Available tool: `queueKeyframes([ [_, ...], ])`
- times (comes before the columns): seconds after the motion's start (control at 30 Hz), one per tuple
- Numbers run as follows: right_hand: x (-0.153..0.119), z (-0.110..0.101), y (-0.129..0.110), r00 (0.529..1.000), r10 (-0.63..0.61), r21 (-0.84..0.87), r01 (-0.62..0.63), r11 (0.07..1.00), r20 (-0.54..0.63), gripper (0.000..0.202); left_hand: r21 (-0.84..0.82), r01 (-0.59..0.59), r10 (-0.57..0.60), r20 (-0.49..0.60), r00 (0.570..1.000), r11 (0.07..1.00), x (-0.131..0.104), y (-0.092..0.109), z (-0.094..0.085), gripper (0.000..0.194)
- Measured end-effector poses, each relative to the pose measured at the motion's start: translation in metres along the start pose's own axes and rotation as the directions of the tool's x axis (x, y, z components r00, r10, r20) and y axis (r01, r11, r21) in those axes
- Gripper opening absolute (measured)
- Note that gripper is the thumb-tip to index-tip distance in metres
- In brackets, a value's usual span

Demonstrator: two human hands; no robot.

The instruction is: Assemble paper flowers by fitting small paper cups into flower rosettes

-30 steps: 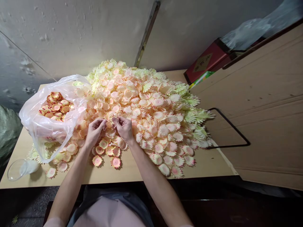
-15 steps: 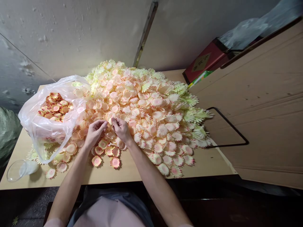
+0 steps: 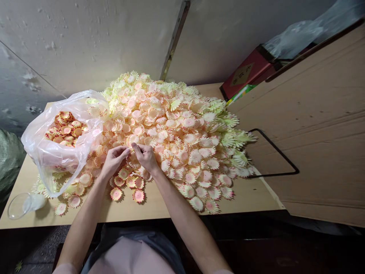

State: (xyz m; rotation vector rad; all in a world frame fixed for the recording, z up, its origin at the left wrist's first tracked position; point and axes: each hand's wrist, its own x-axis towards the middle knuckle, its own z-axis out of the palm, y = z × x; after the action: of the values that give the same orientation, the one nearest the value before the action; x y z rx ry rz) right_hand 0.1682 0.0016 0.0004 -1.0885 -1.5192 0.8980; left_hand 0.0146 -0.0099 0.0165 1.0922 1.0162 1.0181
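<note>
My left hand (image 3: 116, 158) is closed in a pinch, thumb against fingers, over the near left side of a heap of artificial flower pieces (image 3: 171, 123). Close beside it, my right hand (image 3: 146, 156) is also closed, its thumb pressed along the bent fingers. The fingertips almost meet. Whatever lies between them is small and blends into the pale petals behind. The heap's pieces are round and fringed, cream to pink, with greener ones at the back and right. Several pink-edged flower pieces (image 3: 131, 182) lie loose below my hands, between the forearms.
On the left stands an open plastic bag (image 3: 40, 131) holding red-edged flower pieces (image 3: 66, 130). A clear cup (image 3: 19, 206) lies tipped near the table's (image 3: 137, 215) front left corner. A large cardboard sheet (image 3: 322, 152) borders the right side; a red box (image 3: 246, 70) sits behind it.
My right thumb and fingers have shifted slightly left, towards my left fingertips. My left hand, the heap and the bag look almost the same.
</note>
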Motion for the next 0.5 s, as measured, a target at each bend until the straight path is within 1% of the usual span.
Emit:
queueKeyframes([
  [0.1,-0.0001,0.0013,-0.0006,1.000,-0.018,-0.032,0.018,0.999,-0.012,0.055,-0.005,0.029,-0.028,0.051,0.998,1.000,-0.0005,0.0001,-0.0006,0.033],
  [0.13,0.0000,0.0017,-0.0007,1.000,-0.025,-0.042,0.024,0.999,-0.018,0.056,-0.002,0.024,-0.023,0.049,0.999,1.000,-0.0006,0.0002,-0.0005,0.033],
  [0.2,0.0005,0.0021,-0.0010,0.999,-0.033,-0.051,0.031,0.998,-0.026,0.055,0.007,-0.009,0.009,0.012,1.000,1.000,-0.0007,0.0002,-0.0002,0.032],
  [0.27,0.0013,0.0017,-0.0015,1.000,-0.024,-0.011,0.024,1.000,-0.020,0.047,0.017,-0.038,0.038,-0.024,0.999,0.999,-0.0005,0.0002,0.0000,0.033],
  [0.33,0.0024,0.0008,-0.0018,0.999,-0.020,0.075,0.022,0.997,-0.026,0.030,0.026,-0.046,0.047,-0.035,0.998,0.999,-0.0001,-0.0001,-0.0002,0.033],
  [0.37,0.0029,0.0003,-0.0017,0.999,-0.032,0.113,0.035,0.993,-0.034,0.027,0.029,-0.047,0.048,-0.037,0.998,0.998,0.0002,-0.0004,-0.0004,0.033],
  [0.43,0.0040,-0.0006,-0.0012,0.995,-0.091,0.140,0.097,0.985,-0.049,0.025,0.031,-0.055,0.057,-0.043,0.997,0.998,0.0010,-0.0015,-0.0010,0.032],
  [0.5,0.0051,-0.0010,-0.0001,0.986,-0.155,0.115,0.160,0.980,-0.057,0.019,0.027,-0.069,0.071,-0.045,0.996,0.997,0.0019,-0.0032,-0.0015,0.032],
])
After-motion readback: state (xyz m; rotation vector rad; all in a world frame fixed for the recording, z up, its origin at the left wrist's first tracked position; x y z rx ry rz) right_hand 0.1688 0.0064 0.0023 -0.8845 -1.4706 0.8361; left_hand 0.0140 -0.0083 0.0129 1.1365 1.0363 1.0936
